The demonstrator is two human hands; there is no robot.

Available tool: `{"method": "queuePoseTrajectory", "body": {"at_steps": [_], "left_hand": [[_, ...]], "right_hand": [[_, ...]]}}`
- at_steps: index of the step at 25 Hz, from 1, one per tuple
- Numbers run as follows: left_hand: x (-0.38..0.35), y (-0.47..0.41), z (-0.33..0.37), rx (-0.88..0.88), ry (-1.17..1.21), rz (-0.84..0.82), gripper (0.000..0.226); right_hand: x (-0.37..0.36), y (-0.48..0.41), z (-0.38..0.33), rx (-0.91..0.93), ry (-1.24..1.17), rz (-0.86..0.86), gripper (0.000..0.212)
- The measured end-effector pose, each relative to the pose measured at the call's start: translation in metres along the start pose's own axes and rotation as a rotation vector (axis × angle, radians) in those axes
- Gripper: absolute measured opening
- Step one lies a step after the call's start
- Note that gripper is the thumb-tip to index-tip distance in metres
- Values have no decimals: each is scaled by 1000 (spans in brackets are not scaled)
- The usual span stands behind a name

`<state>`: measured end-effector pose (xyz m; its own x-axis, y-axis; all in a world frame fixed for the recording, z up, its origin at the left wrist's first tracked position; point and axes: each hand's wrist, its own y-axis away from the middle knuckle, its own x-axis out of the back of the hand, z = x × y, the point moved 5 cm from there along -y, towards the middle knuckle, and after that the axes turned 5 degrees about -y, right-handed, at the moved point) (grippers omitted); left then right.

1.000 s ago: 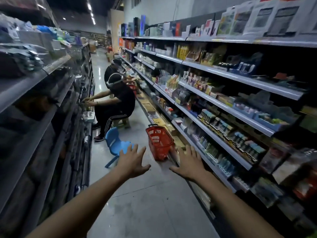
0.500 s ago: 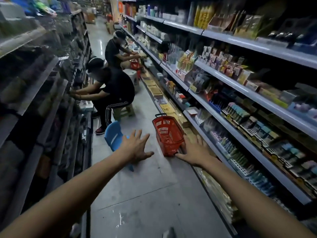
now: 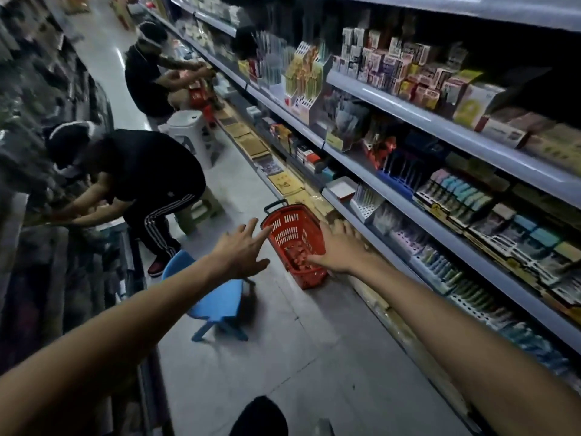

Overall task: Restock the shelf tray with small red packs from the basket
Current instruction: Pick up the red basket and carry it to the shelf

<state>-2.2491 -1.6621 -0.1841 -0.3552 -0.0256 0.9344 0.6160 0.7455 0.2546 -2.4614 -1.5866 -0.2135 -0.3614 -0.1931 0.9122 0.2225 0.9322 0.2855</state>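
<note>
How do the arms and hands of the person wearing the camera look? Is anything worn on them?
The left forearm and the right forearm are bare to the picture's edge: no sleeve shows. The left hand and the right hand wear no gloves, and no watch, bracelet or ring is visible.

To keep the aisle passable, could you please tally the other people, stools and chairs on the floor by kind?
Other people: 2
Stools: 2
Blue chair: 1
Total: 5
</note>
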Motion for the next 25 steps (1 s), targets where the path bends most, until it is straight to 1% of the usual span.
{"method": "queuePoseTrajectory", "body": {"at_steps": [2,6,10,12,16,20,22,25], "left_hand": [[4,-51,-21,-72,-61,27,93],[-1,-152,-51,-324,-186,31,92],[-4,-264,-90,-513,-170,28,90],[-3,-319,-112,-619,-190,5,92],[-3,-411,-142,-716,-244,-38,103],[-12,-483,-137,-842,-252,-87,108],[-16,-513,-133,-864,-251,-101,108],[-32,-552,-137,-839,-257,-126,104]], "right_hand": [[11,-48,4,-8,-7,16,112],[17,-142,9,-52,10,-12,111],[26,-237,6,-119,36,13,109],[24,-273,2,-161,8,-21,107],[11,-322,5,-235,-40,-76,107],[1,-373,24,-304,-90,-126,109],[-2,-407,45,-326,-117,-139,107],[-14,-447,69,-334,-122,-156,106]]}}
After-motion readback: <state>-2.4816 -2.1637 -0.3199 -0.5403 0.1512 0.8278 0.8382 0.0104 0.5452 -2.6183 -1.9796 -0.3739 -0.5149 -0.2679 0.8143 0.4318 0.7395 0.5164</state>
